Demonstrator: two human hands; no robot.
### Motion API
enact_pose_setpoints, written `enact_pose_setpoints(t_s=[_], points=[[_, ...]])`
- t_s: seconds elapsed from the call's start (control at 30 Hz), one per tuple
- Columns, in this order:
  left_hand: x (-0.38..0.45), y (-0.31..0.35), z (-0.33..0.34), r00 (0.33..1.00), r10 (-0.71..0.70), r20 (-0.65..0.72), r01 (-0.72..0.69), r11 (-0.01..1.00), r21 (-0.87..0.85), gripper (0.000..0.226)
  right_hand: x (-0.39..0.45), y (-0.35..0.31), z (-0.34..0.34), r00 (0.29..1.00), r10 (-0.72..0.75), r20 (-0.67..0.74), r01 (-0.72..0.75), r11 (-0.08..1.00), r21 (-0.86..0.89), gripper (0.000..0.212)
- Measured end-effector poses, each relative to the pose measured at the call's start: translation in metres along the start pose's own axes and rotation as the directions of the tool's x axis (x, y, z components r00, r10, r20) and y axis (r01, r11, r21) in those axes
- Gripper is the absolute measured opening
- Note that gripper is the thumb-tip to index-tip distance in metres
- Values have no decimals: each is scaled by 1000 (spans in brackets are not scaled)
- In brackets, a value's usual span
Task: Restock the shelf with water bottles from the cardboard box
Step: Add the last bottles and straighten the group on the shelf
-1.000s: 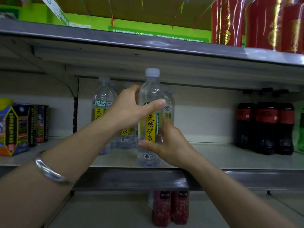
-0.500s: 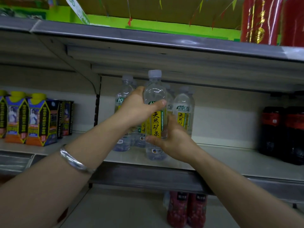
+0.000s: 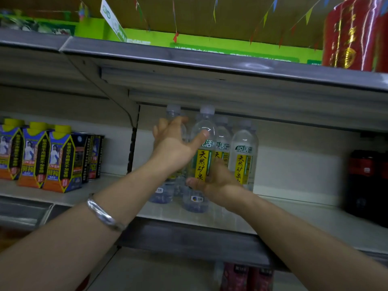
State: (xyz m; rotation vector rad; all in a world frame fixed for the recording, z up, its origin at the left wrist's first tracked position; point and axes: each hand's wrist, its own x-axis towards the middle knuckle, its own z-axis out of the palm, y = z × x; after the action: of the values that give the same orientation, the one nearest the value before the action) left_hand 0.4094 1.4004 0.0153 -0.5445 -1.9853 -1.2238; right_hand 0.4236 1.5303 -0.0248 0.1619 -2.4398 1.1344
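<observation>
The front water bottle (image 3: 202, 160) stands upright on the shelf (image 3: 294, 219), long axis vertical, directly between both hands. The right hand (image 3: 216, 181) grips it low at the label; the left hand (image 3: 174, 148) has fingers spread, thumb touching its shoulder, fingers against a bottle behind. At least five water bottles are visible, clustered touching. Three juice cartons (image 3: 42, 156) stand well apart to the left. The cardboard box is not in view.

left arm (image 3: 69, 244): bare, no sleeve seen | left wrist: a smooth, rounded silver bangle (image 3: 104, 213) is worn, light reflected along it | right arm (image 3: 294, 234): bare, no sleeve seen | hands: no gloves or rings made out
</observation>
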Motion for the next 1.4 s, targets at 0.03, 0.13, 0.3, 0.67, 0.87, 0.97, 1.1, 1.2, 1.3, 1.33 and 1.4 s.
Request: enact_pose_setpoints(t_s=[0.03, 0.13, 0.3, 0.67, 0.87, 0.97, 1.1, 1.2, 1.3, 1.33, 1.4], points=[[0, -2, -1, 998, 30, -52, -31, 999, -14, 59, 1, 1, 0, 1000, -16, 5, 16, 999, 29, 54], [5, -4, -8, 984, 63, -167, -75, 995, -67, 48, 0, 1, -4, 998, -59, 30, 58, 998, 35, 44], [23, -14, -17, 970, -133, -205, 114, 988, -103, 56, -3, -1, -10, 993, -76, 87, 70, 995, 66, 37], [44, -53, 5, 836, -485, 256, 540, 647, -538, 102, 2, 4, -10, 987, -93, 129, 78, 990, 114, 44], [61, -92, 17, 750, -521, 407, 656, 513, -553, 138, 14, 7, -8, 986, -63, 156, 34, 983, 181, 76], [49, -79, 13, 736, -548, 397, 669, 503, -547, 113, 18, 10, -4, 989, -52, 140, 25, 982, 187, 77], [50, -81, 16, 735, -547, 400, 670, 498, -550, 112, 19, 10, 0, 990, -100, 101, 87, 987, 132, 53], [51, -81, 21, 726, -563, 394, 679, 498, -540, 116, 18, 8, 3, 991, -114, 66, 107, 989, 98, 59], [54, -87, 30, 732, -549, 404, 677, 522, -519, 147, 20, 12, 3, 991, -111, 70, 104, 990, 96, 44], [56, -90, 33, 744, -534, 402, 665, 536, -520, 152, 21, 12, 3, 991, -114, 64, 107, 989, 99, 41], [57, -92, 36, 742, -526, 415, 668, 537, -515, 153, 23, 15, 1, 992, -116, 57, 109, 988, 112, 41]])
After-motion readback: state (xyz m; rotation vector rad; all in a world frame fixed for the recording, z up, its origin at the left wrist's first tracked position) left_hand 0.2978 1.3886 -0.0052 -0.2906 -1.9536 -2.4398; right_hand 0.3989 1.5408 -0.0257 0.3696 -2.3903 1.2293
